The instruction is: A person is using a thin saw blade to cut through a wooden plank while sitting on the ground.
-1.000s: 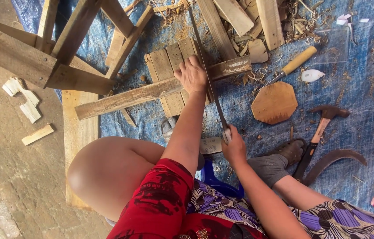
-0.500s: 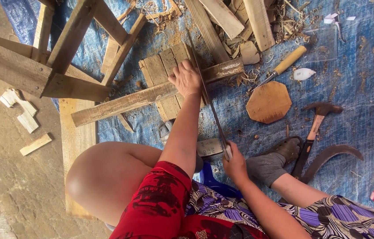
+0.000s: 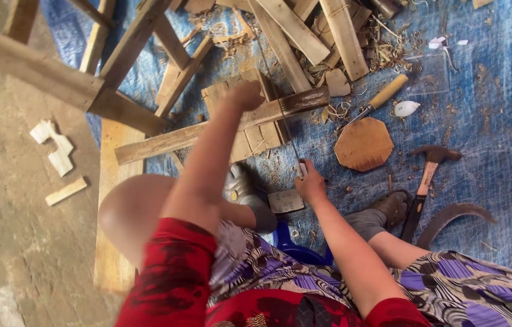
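The person sits low over a blue tarp point(image 3: 498, 91) spread on a bare concrete floor point(image 3: 8, 242). The left hand point(image 3: 245, 95) is pressed down, fingers curled, on a long slat point(image 3: 219, 127) that lies across a small slatted panel point(image 3: 250, 115) in the middle of the tarp. The right hand point(image 3: 310, 181) is closed around the handle of a thin saw point(image 3: 280, 115), whose blade runs up and away across the slat, just beside the left hand.

Around them the tarp is littered with shavings and offcuts. A heap of planks point(image 3: 304, 30) lies at the far edge, and a rough wooden frame point(image 3: 86, 85) reaches out over the concrete on the left. To the right of the saw lie an octagonal board point(image 3: 364, 144), a chisel point(image 3: 374, 100) with a pale handle, a hammer point(image 3: 428, 166) and a curved sickle blade point(image 3: 452, 215). A wide plank point(image 3: 111, 181) runs under the person's knee, and a few pale wood scraps point(image 3: 56, 151) lie on the bare floor.
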